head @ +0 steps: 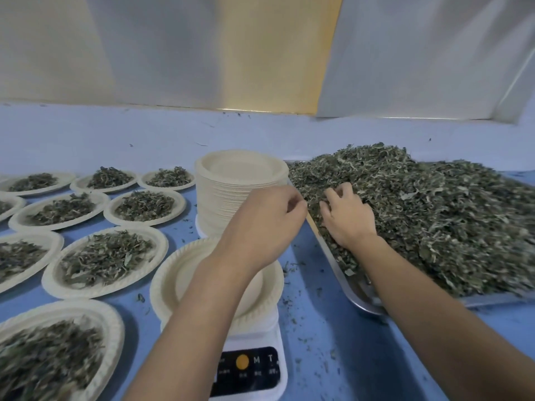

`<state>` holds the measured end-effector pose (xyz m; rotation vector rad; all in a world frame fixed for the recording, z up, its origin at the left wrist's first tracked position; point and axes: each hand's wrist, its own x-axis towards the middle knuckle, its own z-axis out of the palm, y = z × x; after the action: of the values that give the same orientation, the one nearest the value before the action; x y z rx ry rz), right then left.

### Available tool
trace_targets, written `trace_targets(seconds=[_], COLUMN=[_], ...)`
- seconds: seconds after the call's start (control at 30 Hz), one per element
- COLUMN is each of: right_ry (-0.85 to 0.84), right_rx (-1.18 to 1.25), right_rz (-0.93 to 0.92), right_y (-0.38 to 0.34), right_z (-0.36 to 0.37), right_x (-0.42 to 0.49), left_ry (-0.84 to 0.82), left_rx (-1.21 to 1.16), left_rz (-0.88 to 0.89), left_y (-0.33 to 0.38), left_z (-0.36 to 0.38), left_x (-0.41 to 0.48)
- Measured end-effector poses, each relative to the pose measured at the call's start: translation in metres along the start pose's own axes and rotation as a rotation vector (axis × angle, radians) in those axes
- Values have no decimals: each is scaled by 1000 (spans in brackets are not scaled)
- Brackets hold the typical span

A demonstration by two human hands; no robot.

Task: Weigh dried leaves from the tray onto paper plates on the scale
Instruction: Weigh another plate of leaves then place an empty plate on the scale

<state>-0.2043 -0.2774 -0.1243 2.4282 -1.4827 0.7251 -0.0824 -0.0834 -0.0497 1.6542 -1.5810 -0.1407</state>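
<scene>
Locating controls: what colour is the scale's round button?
Orange: the round button on the scale, clearest in the head view.

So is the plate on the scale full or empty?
Empty where visible: the plate on the scale shows bare white, nothing inside; an arm hides part.

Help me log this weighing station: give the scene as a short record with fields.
scale: white, holds one plate, empty
tray: metal, right of scale, heaped with leaves
stack: empty plates, behind scale
filled plates: several, left of scale
right hand: in tray, fingers curled into leaves
left hand: near tray's left rim, fingers curled; contents unclear
</scene>
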Motion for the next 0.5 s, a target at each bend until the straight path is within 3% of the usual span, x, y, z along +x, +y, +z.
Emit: trace_targets(seconds=[0.07, 0.17, 0.3, 0.37, 0.5], right_ry=[-33, -234, -486, -424, -117], right_rx=[-60, -66, -6, -19, 72], right_rz=[-12, -108, -78, -85, -75], right_y=[0, 0, 4, 6, 6], right_z=[2, 14, 21, 18, 9], right_x=[-1, 2, 3, 2, 0], left_ry=[-18, -29, -28, -34, -40], left_rx=[18, 32, 11, 6, -9], left_rz=[11, 11, 15, 14, 10], left_y=[0, -1, -2, -2, -4], left_z=[1, 0, -1, -1, -3], left_x=[-1, 0, 1, 0, 1])
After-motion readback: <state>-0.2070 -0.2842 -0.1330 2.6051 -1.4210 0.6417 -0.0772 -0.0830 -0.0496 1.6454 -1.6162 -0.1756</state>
